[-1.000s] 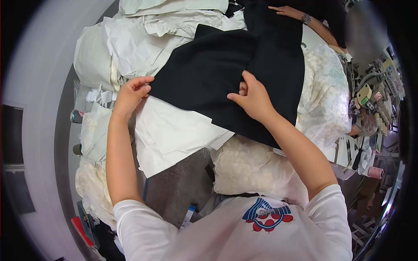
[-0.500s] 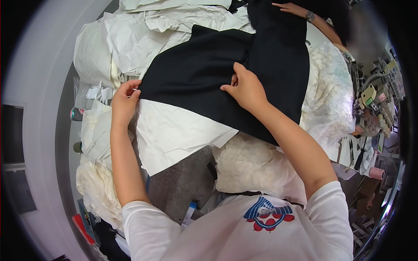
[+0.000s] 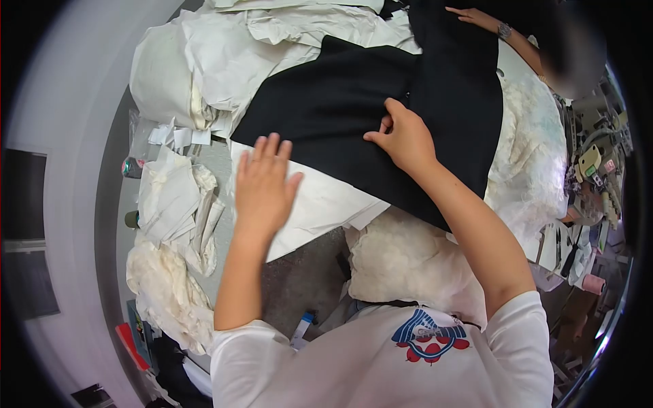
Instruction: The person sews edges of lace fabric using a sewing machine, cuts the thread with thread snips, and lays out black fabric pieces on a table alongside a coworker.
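Note:
A large black cloth (image 3: 326, 95) lies in front of me, with white paper (image 3: 320, 200) showing below its lower edge. My left hand (image 3: 264, 183) is open, fingers stretched out, over the paper and the lower left edge of the cloth. Whether its palm touches them I cannot tell. On the middle of the cloth, my right hand (image 3: 406, 139) has its thumb and forefinger apart and the other fingers curled under. No object shows between them.
Another person's hand (image 3: 473, 17) with a watch rests at the top right of the cloth. Crumpled white paper (image 3: 224, 61) lies behind. Bundles of cream fabric (image 3: 170, 292) sit at the left, more in clear plastic (image 3: 527, 149) at the right. A pink thread spool (image 3: 593, 283) stands far right.
My left hand has let go of the cloth's left corner, moved right and spread its fingers. My right hand keeps its place on the cloth. The whole view has shifted slightly.

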Tool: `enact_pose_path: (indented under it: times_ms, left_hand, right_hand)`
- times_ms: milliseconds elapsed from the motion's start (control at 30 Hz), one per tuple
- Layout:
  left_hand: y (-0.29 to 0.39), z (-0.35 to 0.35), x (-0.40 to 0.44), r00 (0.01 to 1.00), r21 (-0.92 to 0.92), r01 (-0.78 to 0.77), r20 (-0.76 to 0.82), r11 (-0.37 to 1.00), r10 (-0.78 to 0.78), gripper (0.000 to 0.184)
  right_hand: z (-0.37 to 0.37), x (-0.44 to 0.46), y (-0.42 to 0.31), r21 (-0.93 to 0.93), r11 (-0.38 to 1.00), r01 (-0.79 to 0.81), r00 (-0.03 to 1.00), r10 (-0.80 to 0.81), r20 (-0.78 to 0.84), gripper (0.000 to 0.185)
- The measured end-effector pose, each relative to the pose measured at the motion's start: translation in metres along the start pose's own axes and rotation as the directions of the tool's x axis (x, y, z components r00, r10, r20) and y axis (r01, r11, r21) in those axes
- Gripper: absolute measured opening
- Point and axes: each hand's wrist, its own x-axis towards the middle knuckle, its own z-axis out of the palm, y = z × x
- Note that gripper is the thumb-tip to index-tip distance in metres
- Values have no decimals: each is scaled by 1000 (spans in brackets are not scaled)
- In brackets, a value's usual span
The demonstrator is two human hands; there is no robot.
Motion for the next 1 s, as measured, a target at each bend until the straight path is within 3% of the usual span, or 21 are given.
enact_pose_path:
  times_ms: [133,200,267,333,400,500,733,833,867,933,1000]
  left_hand:
    - [-12,-1,-7,998,1,39,-53,999,-39,52]
    - [5,-10,-5,995,87,72,-70,994,-66,52]
    - [34,-15,-6,987,-170,-93,-148,981,68,48]
    - [64,-14,-3,980,-384,-195,-121,902,161,45]
    - [83,-5,2,966,-400,-237,-197,885,170,40]
    - [91,22,6,950,-478,-212,-307,853,64,19]
    - [92,28,4,939,-489,-197,-343,849,20,12]
    - [93,26,3,943,-569,-148,-328,809,-58,11]
    - [93,26,2,939,-567,-137,-336,812,-76,11]
    - [93,24,0,934,-564,-127,-345,816,-93,10]
    - [94,22,-1,930,-547,-157,-363,822,-64,11]
  right_hand:
    - [2,1,3,-15,1000,8,1000,-8,-13,43]
    - [1,1,2,-19,1000,-15,1000,16,8,42]
    - [2,1,3,-16,1000,-24,1000,24,1,42]
    - [3,0,3,-15,999,-30,1000,29,-4,41]
    - [3,0,3,-16,999,-31,999,31,-5,42]
    - [2,-1,1,-31,999,-27,1000,27,-4,41]
    - [5,8,11,-37,999,16,1000,-16,-6,38]
    - [-6,20,4,281,936,-211,973,172,157,36]
    - [-9,22,1,281,937,-209,973,172,153,36]
    - [-11,27,0,413,827,-381,922,304,242,32]
    - [-12,29,2,422,821,-384,919,298,257,30]
